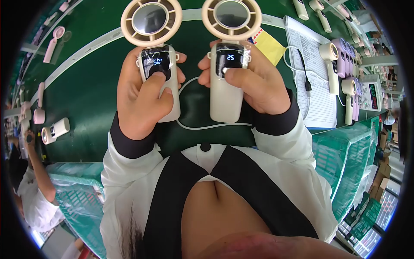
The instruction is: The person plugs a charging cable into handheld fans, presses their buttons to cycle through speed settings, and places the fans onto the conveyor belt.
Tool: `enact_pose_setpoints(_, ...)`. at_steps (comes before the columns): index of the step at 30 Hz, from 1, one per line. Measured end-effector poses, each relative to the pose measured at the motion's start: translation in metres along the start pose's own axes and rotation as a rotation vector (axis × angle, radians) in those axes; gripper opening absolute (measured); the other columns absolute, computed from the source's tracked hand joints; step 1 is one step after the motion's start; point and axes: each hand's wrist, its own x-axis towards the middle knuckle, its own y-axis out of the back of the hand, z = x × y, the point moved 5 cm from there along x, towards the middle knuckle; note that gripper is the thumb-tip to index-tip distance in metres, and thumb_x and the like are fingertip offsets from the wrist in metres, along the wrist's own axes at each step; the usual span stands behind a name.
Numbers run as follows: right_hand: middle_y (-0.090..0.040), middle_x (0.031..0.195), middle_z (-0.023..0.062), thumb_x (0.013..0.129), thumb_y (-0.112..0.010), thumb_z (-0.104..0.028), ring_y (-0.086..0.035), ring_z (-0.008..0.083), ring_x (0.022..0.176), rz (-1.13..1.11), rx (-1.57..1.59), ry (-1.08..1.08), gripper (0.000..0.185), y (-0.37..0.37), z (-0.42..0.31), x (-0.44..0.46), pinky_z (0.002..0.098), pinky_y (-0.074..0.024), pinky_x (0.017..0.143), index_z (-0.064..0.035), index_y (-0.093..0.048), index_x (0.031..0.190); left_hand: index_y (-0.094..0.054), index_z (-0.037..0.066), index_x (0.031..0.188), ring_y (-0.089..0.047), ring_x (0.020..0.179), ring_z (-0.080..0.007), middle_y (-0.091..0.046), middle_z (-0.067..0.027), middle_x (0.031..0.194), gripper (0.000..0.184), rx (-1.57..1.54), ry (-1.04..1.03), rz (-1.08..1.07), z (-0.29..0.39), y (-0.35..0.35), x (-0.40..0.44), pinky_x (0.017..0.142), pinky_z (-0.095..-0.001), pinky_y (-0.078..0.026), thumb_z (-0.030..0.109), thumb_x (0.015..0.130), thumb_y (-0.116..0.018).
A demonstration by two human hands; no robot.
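Observation:
My left hand (144,95) is wrapped round a cream handheld fan (169,101), its thumb on the dark display panel, where lit digits show. In my right hand (261,84) is a second cream handheld fan (225,101), with the thumb at the button under a display that reads 25. Both fans are upright, side by side, with round ringed heads and dark shiny centres. A white cable (211,127) runs across the green table (86,112) behind my hands.
Right of me lie a clipboard with written sheets (317,103), a yellow paper (271,45), a cable with a black connector (307,84), several fans and a meter box (370,96). More fans (59,128) lie at left, near another person's arm (41,166). Green crates (343,151) flank me.

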Motion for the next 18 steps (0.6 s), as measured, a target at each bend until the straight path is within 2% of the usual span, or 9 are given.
enact_pose_setpoints(4, -0.06, 0.092, 0.0133, 0.074, -0.048, 0.003, -0.061, 0.0202, 0.08, -0.023, 0.002, -0.002, 0.035, -0.0021, 0.0017, 0.0004, 0.026, -0.0472, 0.074, 0.0038, -0.044, 0.109, -0.031, -0.003, 0.125, -0.055, 0.078, -0.0233, -0.055, -0.0218, 0.103, 0.061, 0.095, -0.001, -0.006, -0.0018, 0.0028, -0.0022, 0.07, -0.0277, -0.045, -0.01, 0.064, -0.033)
enact_pose_setpoints(13, -0.06, 0.092, 0.0129, 0.076, -0.049, 0.001, -0.061, 0.02, 0.08, -0.048, 0.004, 0.031, 0.034, -0.0042, 0.0021, 0.0001, 0.0265, -0.0476, 0.074, 0.0036, -0.043, 0.109, -0.028, -0.002, 0.131, -0.055, 0.077, -0.0244, -0.054, -0.0223, 0.104, 0.056, -0.316, 0.047, -0.16, -0.0047, -0.0012, -0.0001, 0.07, -0.0288, -0.046, -0.002, 0.077, -0.043)
enact_pose_setpoints(14, -0.06, 0.092, 0.0129, 0.076, -0.049, 0.001, -0.061, 0.02, 0.08, -0.049, 0.005, 0.03, 0.034, -0.0042, 0.0025, 0.0, 0.0265, -0.0476, 0.074, 0.0036, -0.043, 0.109, -0.028, -0.002, 0.131, -0.055, 0.077, -0.0244, -0.054, -0.0223, 0.104, 0.056, -0.315, 0.048, -0.159, -0.0046, 0.0004, 0.0003, 0.07, -0.0288, -0.046, -0.002, 0.077, -0.043)
enact_pose_setpoints(18, -0.06, 0.092, 0.0127, 0.076, -0.049, 0.001, -0.061, 0.0198, 0.08, -0.055, 0.026, 0.043, 0.034, -0.0032, 0.0024, 0.0004, 0.0264, -0.0476, 0.074, 0.0037, -0.043, 0.11, -0.024, -0.004, 0.132, -0.052, 0.084, -0.0275, -0.047, -0.0246, 0.11, 0.054, -0.114, 0.01, -0.228, -0.0024, 0.0055, 0.0031, 0.07, -0.0317, -0.045, 0.013, 0.084, -0.044)
